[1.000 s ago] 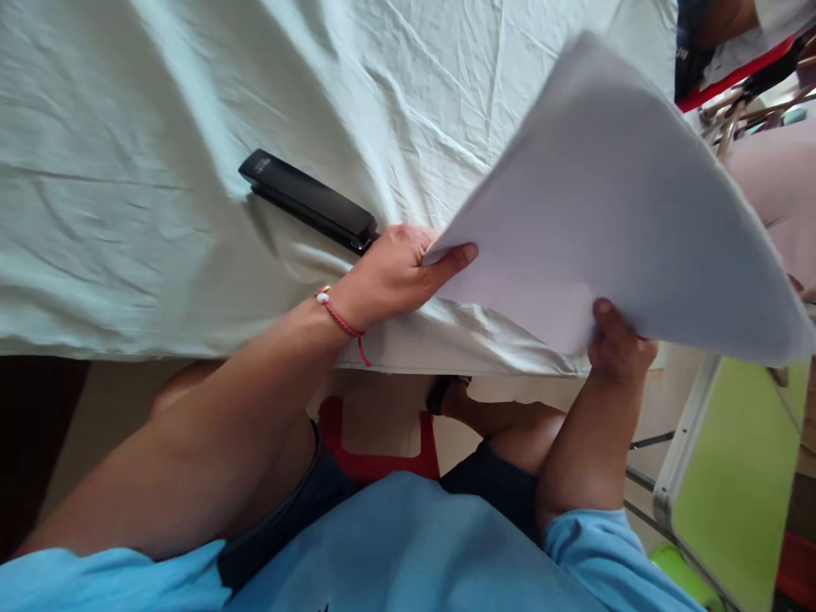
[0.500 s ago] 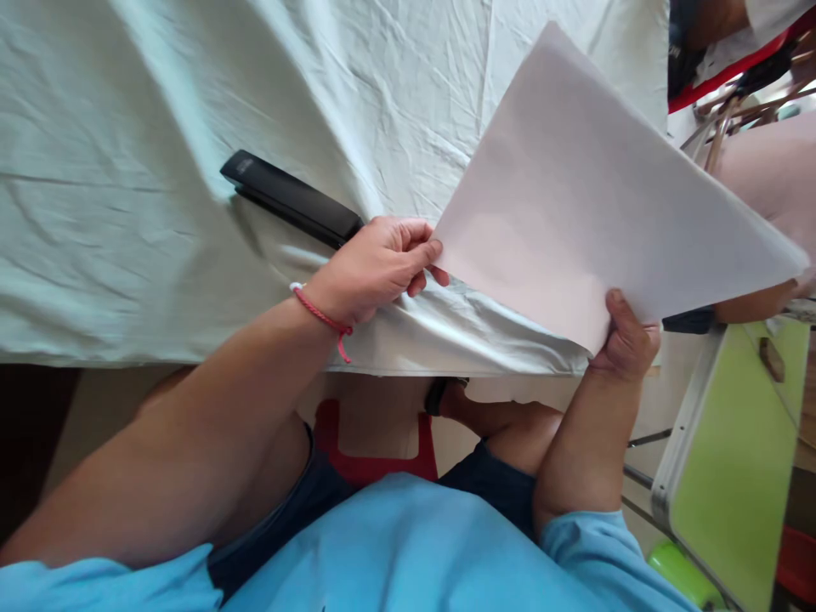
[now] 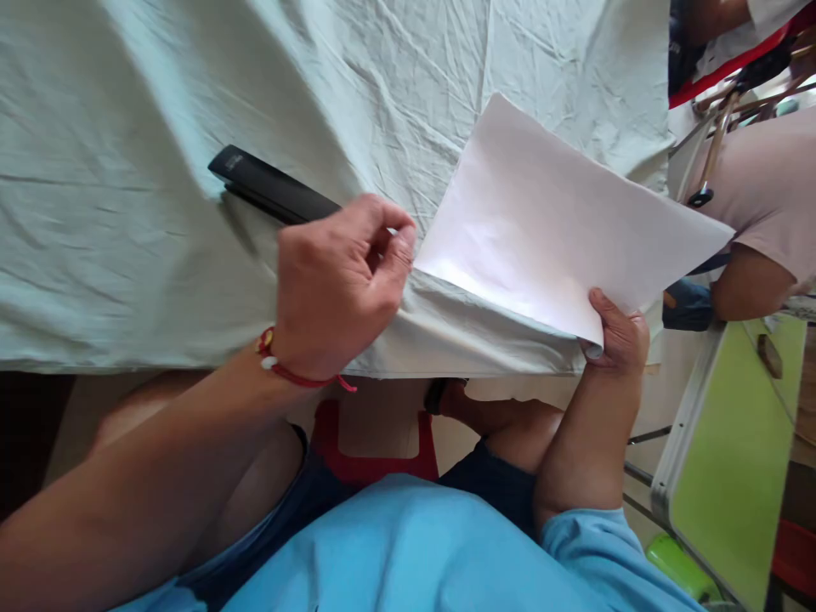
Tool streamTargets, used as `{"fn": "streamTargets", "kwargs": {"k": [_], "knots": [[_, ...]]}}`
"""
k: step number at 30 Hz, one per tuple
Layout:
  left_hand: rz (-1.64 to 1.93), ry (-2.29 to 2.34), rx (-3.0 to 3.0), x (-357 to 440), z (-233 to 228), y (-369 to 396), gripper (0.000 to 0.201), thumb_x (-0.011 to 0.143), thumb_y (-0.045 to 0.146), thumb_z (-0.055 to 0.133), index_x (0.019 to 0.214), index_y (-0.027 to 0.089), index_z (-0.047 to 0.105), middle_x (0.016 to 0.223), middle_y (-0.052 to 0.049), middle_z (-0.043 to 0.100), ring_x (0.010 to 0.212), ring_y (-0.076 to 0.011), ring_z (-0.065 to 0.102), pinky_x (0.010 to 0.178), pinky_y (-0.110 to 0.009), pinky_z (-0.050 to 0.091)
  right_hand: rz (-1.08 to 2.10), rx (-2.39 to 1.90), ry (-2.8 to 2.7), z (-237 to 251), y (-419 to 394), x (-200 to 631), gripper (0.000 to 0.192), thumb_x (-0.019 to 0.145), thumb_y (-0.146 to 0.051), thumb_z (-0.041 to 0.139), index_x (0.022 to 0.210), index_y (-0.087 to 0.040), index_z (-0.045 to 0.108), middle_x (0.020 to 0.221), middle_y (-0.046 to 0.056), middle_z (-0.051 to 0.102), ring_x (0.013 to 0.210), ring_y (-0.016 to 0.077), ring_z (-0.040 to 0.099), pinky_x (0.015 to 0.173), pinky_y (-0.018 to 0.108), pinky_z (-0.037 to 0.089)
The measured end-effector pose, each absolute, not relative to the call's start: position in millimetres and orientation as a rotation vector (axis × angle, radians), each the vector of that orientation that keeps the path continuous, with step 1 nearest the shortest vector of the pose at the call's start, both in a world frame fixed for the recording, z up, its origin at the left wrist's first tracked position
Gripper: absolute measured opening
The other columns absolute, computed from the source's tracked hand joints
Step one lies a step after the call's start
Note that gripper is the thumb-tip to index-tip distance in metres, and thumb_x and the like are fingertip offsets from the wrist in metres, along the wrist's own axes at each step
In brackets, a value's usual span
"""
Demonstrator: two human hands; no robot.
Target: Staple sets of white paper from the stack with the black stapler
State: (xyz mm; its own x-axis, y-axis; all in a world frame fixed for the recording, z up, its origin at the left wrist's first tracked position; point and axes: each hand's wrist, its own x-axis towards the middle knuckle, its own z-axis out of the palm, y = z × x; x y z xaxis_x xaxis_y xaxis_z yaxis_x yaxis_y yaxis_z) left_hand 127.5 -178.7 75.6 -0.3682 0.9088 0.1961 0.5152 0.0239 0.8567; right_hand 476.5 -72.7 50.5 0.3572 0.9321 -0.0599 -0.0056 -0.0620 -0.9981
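Note:
A small stack of white paper sheets point(image 3: 541, 204) tilts over the table's front edge, its near right corner curled. My right hand point(image 3: 618, 336) grips that corner, thumb on top and fingers underneath. My left hand point(image 3: 348, 280), with a red cord bracelet on its wrist, is raised beside the paper's left corner. Its thumb and forefinger are pressed together; whether anything is between them cannot be made out. Behind this hand lies a black stapler point(image 3: 274, 183), its near end hidden by the hand.
A pale, wrinkled cloth point(image 3: 159, 280) covers the table. Below its edge is a red stool point(image 3: 382, 467). At the right stand a green folding table point(image 3: 733, 459) and a seated person point(image 3: 765, 187); another person's arm shows at the top right.
My left hand has come off the paper's corner and moved left and up, its fingers curling. The sheets have dropped lower and swung left. My right hand keeps its grip.

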Motion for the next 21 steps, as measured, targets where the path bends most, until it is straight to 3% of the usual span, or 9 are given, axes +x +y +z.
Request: {"fn": "streamTargets", "kwargs": {"k": [5, 8, 11, 12, 15, 18, 21], "knots": [[1.804, 2.118, 1.296, 107.2, 64.3, -171.4, 0.019, 0.109, 0.027, 0.067, 0.106, 0.020, 0.084, 0.078, 0.000, 0.078, 0.071, -0.0176, 0.073, 0.073, -0.036, 0.054, 0.979, -1.482, -0.935, 50.5, -76.5, 464.9, 0.055, 0.058, -0.029, 0.111, 0.105, -0.018, 0.083, 0.108, 0.006, 0.090, 0.100, 0.0214, 0.083, 0.102, 0.037, 0.073], [1.881, 2.233, 1.364, 90.8, 50.0, -163.7, 0.027, 0.101, 0.026, 0.060, 0.113, 0.022, 0.084, 0.091, -0.002, 0.081, 0.085, -0.0218, 0.079, 0.076, -0.038, 0.056, 1.005, -1.477, -0.968, 51.6, -78.6, 455.9, 0.058, 0.057, -0.031, 0.111, 0.106, -0.019, 0.082, 0.109, 0.006, 0.090, 0.105, 0.0231, 0.083, 0.104, 0.039, 0.073], [1.747, 2.345, 1.504, 73.7, 31.1, -157.5, 0.029, 0.088, 0.029, 0.068, 0.110, 0.024, 0.086, 0.112, -0.005, 0.087, 0.122, -0.0319, 0.076, 0.108, -0.047, 0.060, 1.002, -1.487, -0.972, 52.4, -79.8, 446.1, 0.059, 0.056, -0.033, 0.112, 0.105, -0.018, 0.082, 0.110, 0.007, 0.090, 0.104, 0.0246, 0.083, 0.103, 0.042, 0.073], [1.789, 2.334, 1.585, 68.5, 23.8, -155.4, 0.024, 0.085, 0.031, 0.070, 0.103, 0.025, 0.086, 0.109, -0.006, 0.087, 0.119, -0.0329, 0.076, 0.115, -0.051, 0.058, 0.997, -1.499, -0.970, 52.4, -79.9, 442.9, 0.059, 0.055, -0.034, 0.112, 0.104, -0.018, 0.082, 0.109, 0.007, 0.090, 0.101, 0.0246, 0.083, 0.100, 0.042, 0.074], [1.804, 2.205, 1.688, 55.9, 1.2, -149.3, 0.025, 0.085, 0.031, 0.073, 0.105, 0.028, 0.088, 0.122, -0.004, 0.087, 0.132, -0.0320, 0.074, 0.132, -0.054, 0.049, 1.000, -1.534, -0.996, 51.7, -79.4, 434.9, 0.058, 0.053, -0.038, 0.112, 0.101, -0.020, 0.083, 0.103, 0.005, 0.089, 0.093, 0.0231, 0.082, 0.093, 0.042, 0.075], [1.751, 2.239, 1.620, 47.3, -12.9, -146.3, 0.030, 0.083, 0.025, 0.076, 0.110, 0.030, 0.088, 0.131, -0.001, 0.086, 0.140, -0.0289, 0.071, 0.139, -0.054, 0.044, 1.004, -1.531, -1.020, 49.6, -78.4, 430.0, 0.057, 0.053, -0.039, 0.111, 0.100, -0.022, 0.084, 0.103, 0.003, 0.089, 0.093, 0.0224, 0.083, 0.091, 0.042, 0.076], [1.595, 2.140, 1.646, 41.3, -11.2, -148.8, 0.038, 0.074, 0.024, 0.083, 0.111, 0.033, 0.089, 0.130, 0.000, 0.089, 0.137, -0.0317, 0.075, 0.141, -0.056, 0.045, 0.997, -1.496, -1.018, 46.9, -77.9, 426.4, 0.057, 0.057, -0.037, 0.111, 0.104, -0.021, 0.084, 0.108, 0.005, 0.089, 0.098, 0.0228, 0.084, 0.095, 0.042, 0.076]]}}
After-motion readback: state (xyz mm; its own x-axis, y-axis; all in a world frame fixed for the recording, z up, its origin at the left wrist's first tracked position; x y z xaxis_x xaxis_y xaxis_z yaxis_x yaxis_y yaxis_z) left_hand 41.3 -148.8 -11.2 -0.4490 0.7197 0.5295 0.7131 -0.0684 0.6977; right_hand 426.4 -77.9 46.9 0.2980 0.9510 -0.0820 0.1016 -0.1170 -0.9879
